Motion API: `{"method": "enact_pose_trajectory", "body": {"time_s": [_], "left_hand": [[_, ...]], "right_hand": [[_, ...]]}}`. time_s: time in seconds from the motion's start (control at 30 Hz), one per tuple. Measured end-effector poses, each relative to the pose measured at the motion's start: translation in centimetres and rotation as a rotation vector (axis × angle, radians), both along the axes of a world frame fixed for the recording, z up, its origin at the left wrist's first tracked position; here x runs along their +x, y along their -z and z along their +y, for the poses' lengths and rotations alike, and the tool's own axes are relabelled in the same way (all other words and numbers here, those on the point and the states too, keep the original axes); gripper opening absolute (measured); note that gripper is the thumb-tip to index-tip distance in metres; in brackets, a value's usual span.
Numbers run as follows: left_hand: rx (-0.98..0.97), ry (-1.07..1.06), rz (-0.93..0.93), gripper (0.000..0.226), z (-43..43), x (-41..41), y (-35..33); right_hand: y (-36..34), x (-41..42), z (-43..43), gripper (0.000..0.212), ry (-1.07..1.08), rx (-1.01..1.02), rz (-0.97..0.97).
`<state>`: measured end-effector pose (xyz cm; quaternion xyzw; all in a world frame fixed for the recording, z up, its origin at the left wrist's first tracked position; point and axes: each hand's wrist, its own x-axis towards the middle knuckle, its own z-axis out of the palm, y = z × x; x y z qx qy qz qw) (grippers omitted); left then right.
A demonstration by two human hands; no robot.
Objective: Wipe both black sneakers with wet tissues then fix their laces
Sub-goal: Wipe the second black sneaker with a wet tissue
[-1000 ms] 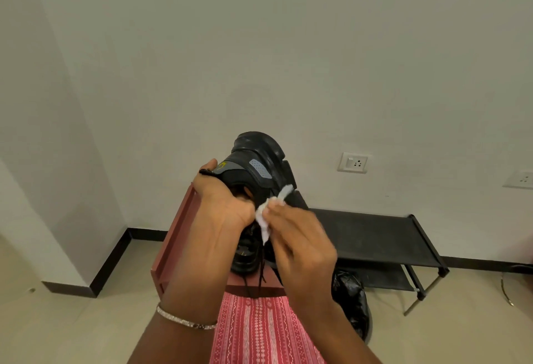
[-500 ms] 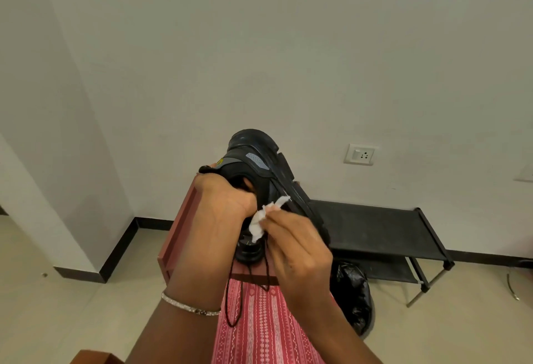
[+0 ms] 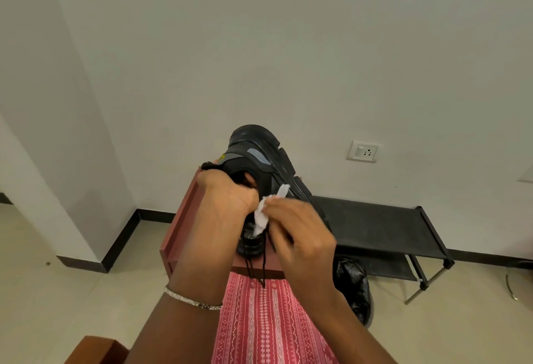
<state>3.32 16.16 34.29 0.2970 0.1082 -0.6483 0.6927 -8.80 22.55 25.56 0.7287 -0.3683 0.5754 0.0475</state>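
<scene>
A black sneaker [image 3: 259, 156] with grey-blue panels is held up in the air at centre, heel uppermost and toe pointing down. My left hand [image 3: 222, 205] grips it at the collar, fingers inside the opening. My right hand [image 3: 300, 234] pinches a crumpled white wet tissue [image 3: 264, 215] and presses it against the sneaker's side near the tongue. Black laces [image 3: 255, 265] dangle loose below the toe. No other sneaker shows in this view.
A reddish-brown wooden table [image 3: 176, 231] stands under the sneaker. A black low shoe rack [image 3: 383, 225] sits against the wall at right, with a black plastic bag [image 3: 354, 285] on the floor before it. Red patterned cloth [image 3: 259, 323] covers my lap.
The view dropped slightly. My right hand slid the tissue down along the sneaker's side toward the tongue. My left hand kept its hold on the sneaker, which tilted a little.
</scene>
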Motion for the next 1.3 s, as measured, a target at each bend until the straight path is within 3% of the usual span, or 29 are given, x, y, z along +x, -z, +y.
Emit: {"method": "enact_pose_trajectory", "body": {"time_s": [0.17,0.33,0.57,0.7,0.9,1.17,1.3], "left_hand": [[-0.096,0.054,0.002,0.043,0.6,-1.3,0.3],[-0.171,0.099,-0.051,0.037,1.0,-2.1,1.2],[-0.208,0.047,-0.100,0.031,0.7,-1.0,0.6],[-0.158,0.071,-0.166,0.031,0.9,-1.4,0.8],[-0.090,0.144,-0.304,0.035,1.8,-2.6,0.6],[-0.079,0.114,-0.253,0.029,1.5,-1.2,2.1],[-0.067,0.128,-0.329,0.048,2.1,-2.3,2.2]], "right_hand": [[-4.2,-0.3,-3.2,0.025,-0.015,0.096,-0.164],[-6.4,0.0,-4.5,0.022,0.007,0.088,-0.071],[-3.6,-0.9,-2.2,0.020,0.054,0.200,-0.194],[-3.9,-1.0,-2.6,0.019,0.085,0.227,-0.204],[-7.1,-0.4,-3.9,0.017,0.096,0.109,-0.214],[-1.2,-0.9,-1.9,0.022,0.110,0.217,-0.187],[-3.9,-1.0,-3.2,0.014,0.116,0.202,-0.214]]}}
